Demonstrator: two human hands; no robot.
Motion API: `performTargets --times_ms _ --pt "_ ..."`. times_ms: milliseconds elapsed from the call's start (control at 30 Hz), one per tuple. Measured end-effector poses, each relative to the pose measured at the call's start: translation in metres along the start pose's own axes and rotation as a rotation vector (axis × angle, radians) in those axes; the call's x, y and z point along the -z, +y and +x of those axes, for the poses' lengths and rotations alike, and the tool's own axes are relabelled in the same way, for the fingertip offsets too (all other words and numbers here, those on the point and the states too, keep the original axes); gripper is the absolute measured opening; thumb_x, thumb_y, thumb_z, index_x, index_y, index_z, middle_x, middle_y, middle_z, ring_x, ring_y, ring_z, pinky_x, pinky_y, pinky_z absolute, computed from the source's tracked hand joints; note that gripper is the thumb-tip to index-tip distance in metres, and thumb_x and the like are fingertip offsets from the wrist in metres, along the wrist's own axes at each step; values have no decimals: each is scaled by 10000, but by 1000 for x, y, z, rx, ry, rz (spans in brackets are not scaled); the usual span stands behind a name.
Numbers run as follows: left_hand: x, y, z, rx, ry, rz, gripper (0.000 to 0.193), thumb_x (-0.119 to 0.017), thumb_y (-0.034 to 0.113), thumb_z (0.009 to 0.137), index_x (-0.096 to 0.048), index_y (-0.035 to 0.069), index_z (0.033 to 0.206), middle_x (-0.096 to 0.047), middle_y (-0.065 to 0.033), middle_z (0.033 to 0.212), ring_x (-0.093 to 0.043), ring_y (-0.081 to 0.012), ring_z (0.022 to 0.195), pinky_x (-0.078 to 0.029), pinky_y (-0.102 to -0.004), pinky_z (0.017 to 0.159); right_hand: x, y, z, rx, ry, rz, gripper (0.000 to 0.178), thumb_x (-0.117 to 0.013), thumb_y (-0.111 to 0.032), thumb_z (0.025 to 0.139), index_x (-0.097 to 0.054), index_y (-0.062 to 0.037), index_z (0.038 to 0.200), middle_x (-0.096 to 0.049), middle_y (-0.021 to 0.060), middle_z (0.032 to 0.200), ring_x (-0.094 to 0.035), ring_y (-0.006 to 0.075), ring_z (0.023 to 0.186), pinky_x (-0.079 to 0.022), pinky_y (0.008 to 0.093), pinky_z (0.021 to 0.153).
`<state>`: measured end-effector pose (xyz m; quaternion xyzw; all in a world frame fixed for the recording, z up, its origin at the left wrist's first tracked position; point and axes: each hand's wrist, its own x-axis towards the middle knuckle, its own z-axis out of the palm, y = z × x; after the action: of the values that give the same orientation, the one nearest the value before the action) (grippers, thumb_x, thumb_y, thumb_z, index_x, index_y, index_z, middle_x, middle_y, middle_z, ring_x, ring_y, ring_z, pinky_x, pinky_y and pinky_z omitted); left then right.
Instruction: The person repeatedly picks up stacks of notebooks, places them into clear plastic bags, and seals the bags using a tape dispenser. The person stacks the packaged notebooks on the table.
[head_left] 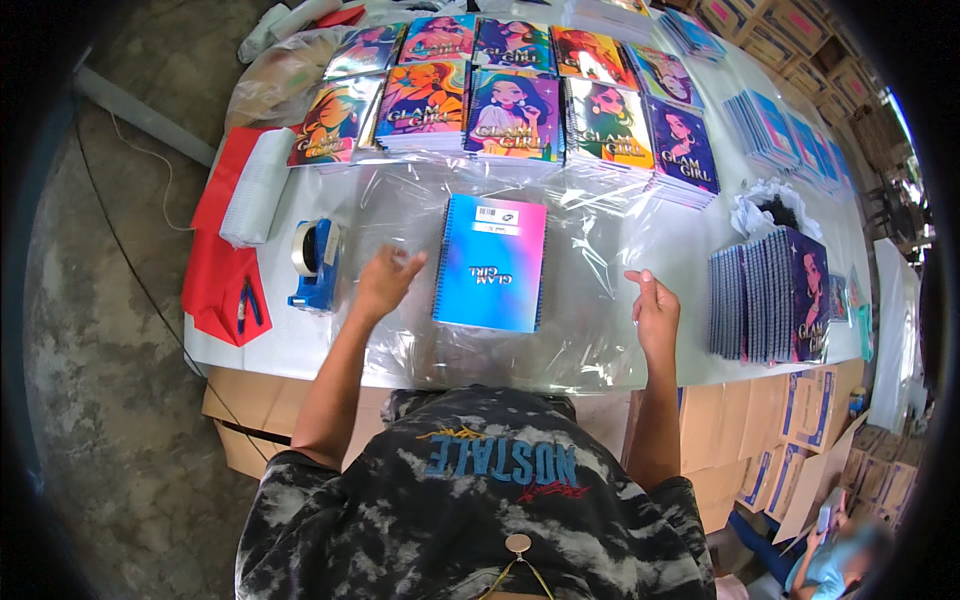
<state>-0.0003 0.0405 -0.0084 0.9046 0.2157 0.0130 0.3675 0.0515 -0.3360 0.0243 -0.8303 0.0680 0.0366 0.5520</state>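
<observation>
In front of me a spiral-bound notebook [490, 265] lies with its blue-to-pink back cover up, on a wide sheet of clear plastic film [590, 345]. To its left, my left hand [385, 283] hovers with fingers apart and nothing in them. My right hand [654, 308] is over the right part of the film, apart from the notebook. Its fingers are partly bent, one stretched toward the notebook, and I see nothing held in it.
Stacked notebooks with illustrated covers [512, 112] line the far side. A blue tape dispenser [316, 265] stands left, near pens [247, 305] on red material [215, 275] and a white roll [258, 190]. More notebooks [765, 295] stand right. Cartons [770, 410] and another person [835, 560] are lower right.
</observation>
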Motion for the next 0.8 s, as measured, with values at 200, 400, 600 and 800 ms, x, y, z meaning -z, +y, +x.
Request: performTargets --times_ms 200,400,600,800 --pt "19 23 -2 -173 -353 -65 325 -589 268 878 -590 18 671 -601 -120 929 -567 -206 822 -443 -338 678 7 -19 16 -35 -293 -160 403 -537 -350 902 -671 20 820 -462 34 481 -464 118 446 -426 278 516" --pt "0 58 -3 -460 -312 -237 306 -574 173 882 -531 8 628 -530 -93 1129 -347 -259 1273 -348 -367 946 -26 0 33 359 -351 -32 329 -618 -258 838 -621 31 681 -569 220 1114 -565 178 884 -447 329 746" --pt "-18 83 -3 -505 -397 -441 291 -556 132 888 -515 37 616 -423 -187 1326 -142 -318 1399 -211 -418 1064 -91 22 19 270 -307 616 288 -618 -170 805 -538 36 620 -284 231 1445 -364 212 1306 -340 329 979" --pt "-95 72 -42 -550 -200 -80 145 -571 174 852 -586 34 887 -179 -278 1463 -76 -353 1403 -93 -453 1107 -117 22 -21 64 -459 567 238 -568 -168 824 -555 9 665 -126 216 1495 -119 294 1405 -46 420 1113"
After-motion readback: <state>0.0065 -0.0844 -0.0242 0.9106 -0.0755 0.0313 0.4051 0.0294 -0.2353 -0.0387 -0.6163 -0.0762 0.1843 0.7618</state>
